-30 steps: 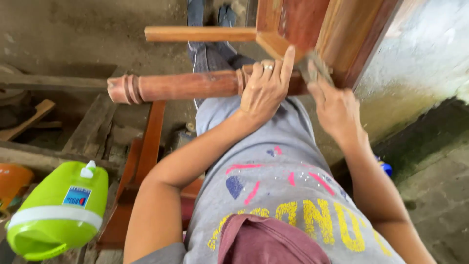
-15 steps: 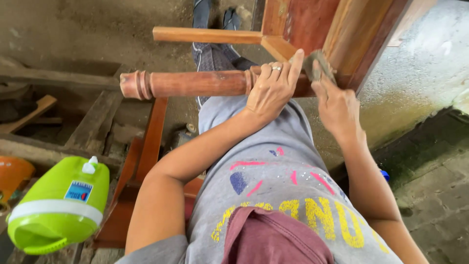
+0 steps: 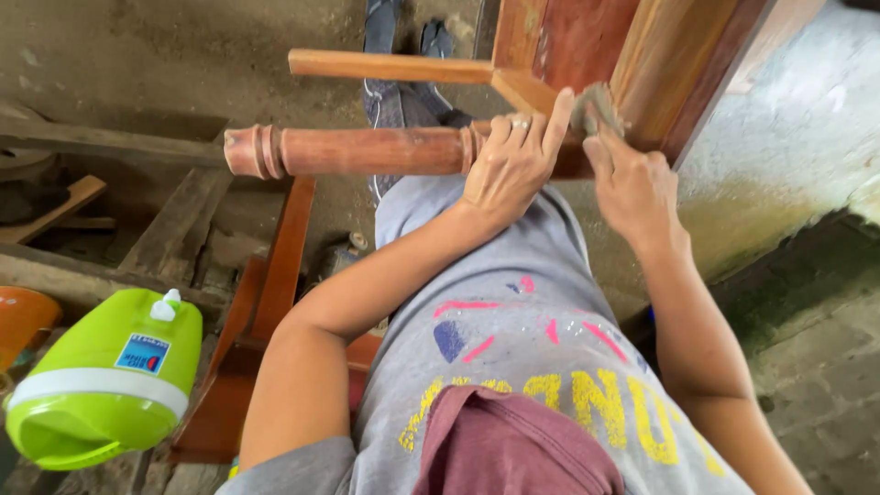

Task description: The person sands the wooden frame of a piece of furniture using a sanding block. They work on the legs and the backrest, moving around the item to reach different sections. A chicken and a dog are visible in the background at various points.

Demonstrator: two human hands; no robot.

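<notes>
Pinching a grey sanding scrap (image 3: pixel 596 103) in right hand (image 3: pixel 632 188) fingers, pressed on the furniture frame (image 3: pixel 642 64). Left hand (image 3: pixel 509 170) clasped over the turned wooden leg (image 3: pixel 367 151), just beside. Green jug (image 3: pixel 101 380) well apart.

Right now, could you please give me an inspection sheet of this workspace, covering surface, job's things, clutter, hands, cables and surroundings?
Surface: bare dirt floor; the piece lies across the person's lap.
Job's things: reddish-brown turned wooden furniture leg, lying level, joined to a red-brown wooden frame; small grey abrasive pad pressed at the joint.
Clutter: lime-green plastic jug with a white band; orange container at the left edge; loose grey wooden planks.
Hands: left hand wrapped over the leg, a ring on one finger; right hand gripping the pad.
Cables: nothing seen.
Surroundings: pale stained wall; cracked concrete floor.
</notes>
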